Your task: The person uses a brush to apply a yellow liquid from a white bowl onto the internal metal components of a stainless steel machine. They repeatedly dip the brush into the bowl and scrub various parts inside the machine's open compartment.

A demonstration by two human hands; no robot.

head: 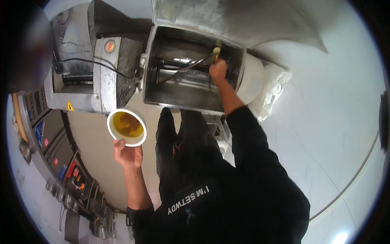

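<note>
My left hand [129, 155] holds a white bowl [111, 133] by its near side, thumb at the rim. Yellow-brown liquid [129, 125] with darker patches lies in it. Further right, my right hand [218, 71] reaches inside the open metal trough of a mixing machine [179, 103]. It grips a short-handled tool, apparently a brush [216, 52], with a pale yellowish end pointing at the trough's far wall. A bent metal mixing bar [186, 69] crosses the trough's interior. The fingers around the handle are partly hidden by the back of the hand.
The trough's metal lid [189, 13] is raised behind it. To the left stands a metal roller machine [106, 76] with a black cable [91, 62] across it. A white sack [275, 88] sits right of the trough. Kitchen counters [45, 149] run along the left.
</note>
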